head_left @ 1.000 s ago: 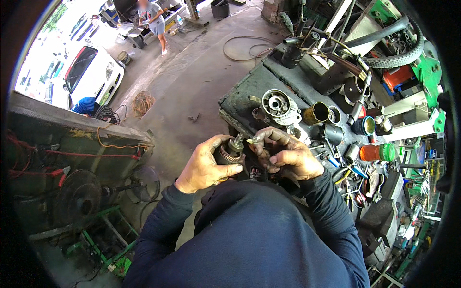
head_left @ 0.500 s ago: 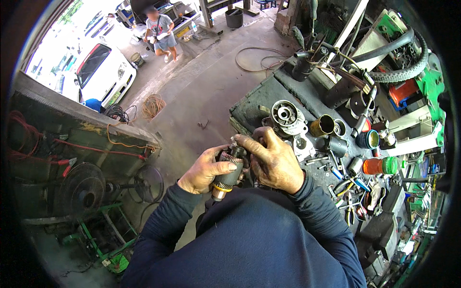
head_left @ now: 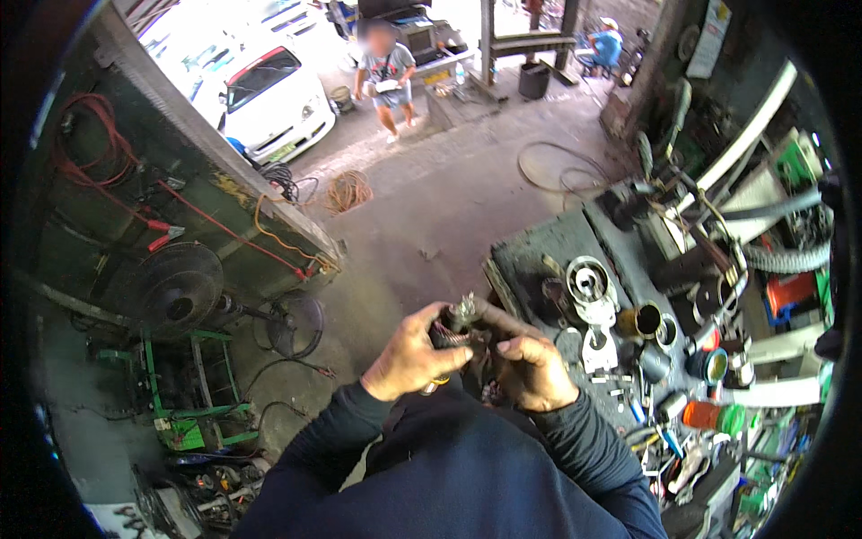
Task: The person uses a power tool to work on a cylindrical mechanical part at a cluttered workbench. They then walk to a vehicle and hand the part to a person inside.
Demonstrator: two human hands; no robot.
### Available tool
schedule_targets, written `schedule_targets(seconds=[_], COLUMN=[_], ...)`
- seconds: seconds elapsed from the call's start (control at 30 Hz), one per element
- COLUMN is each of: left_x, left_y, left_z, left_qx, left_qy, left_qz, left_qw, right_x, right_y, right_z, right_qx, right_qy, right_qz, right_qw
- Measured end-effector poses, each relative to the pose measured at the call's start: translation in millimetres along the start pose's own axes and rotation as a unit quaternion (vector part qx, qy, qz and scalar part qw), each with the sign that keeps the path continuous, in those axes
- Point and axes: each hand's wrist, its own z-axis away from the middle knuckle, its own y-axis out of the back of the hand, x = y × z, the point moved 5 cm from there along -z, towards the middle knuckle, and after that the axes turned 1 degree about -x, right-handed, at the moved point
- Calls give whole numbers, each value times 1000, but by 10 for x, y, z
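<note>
In front of my chest, my left hand (head_left: pixel 415 356) is closed round a motor armature (head_left: pixel 451 336), its thumb along the near side. The gear-and-shaft end of the armature points up and away from me. My right hand (head_left: pixel 540 370) reaches in from the other side, with the long fingers bent against the shaft end and the thumb folded inward. Its fingertips are partly hidden behind the armature. Both hands look smeared with dark grease. To the right, a silver metal motor housing (head_left: pixel 590 283) lies on the dark workbench (head_left: pixel 525 250).
On the bench stand a brass-coloured cylinder (head_left: pixel 639 321), an orange jar with green lid (head_left: pixel 702 415) and scattered hand tools (head_left: pixel 669 442). At left are a fan (head_left: pixel 180 287) and green metal frame (head_left: pixel 193 395). A person (head_left: pixel 386 72) stands near a white car (head_left: pixel 283 108).
My view has swung left, so the surroundings sit further right. The armature has tipped, its shaft end now more toward me. My right hand has turned and dropped lower beside it.
</note>
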Motion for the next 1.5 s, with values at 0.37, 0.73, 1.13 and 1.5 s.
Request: schedule_targets(seconds=[0.37, 0.73, 1.13, 1.5], left_x=[-197, -192, -432, -445], left_y=[1327, 3093, 4294, 5201], left_z=[57, -419, -1814, -3025], left_qx=[235, 321, 268, 165], left_qy=[-102, -61, 38, 16], left_qz=[-206, -122, 261, 541], left_qw=[945, 937, 926, 825], right_x=[594, 511, -346, -926], right_y=[-271, -903, -946, -729], right_z=[-1524, -3244, -5340, -7434], right_qx=[-8, -77, -163, -252], right_qy=[-93, -62, 166, -9], right_qz=[-63, 94, 646, 464], right_qw=[994, 991, 727, 849])
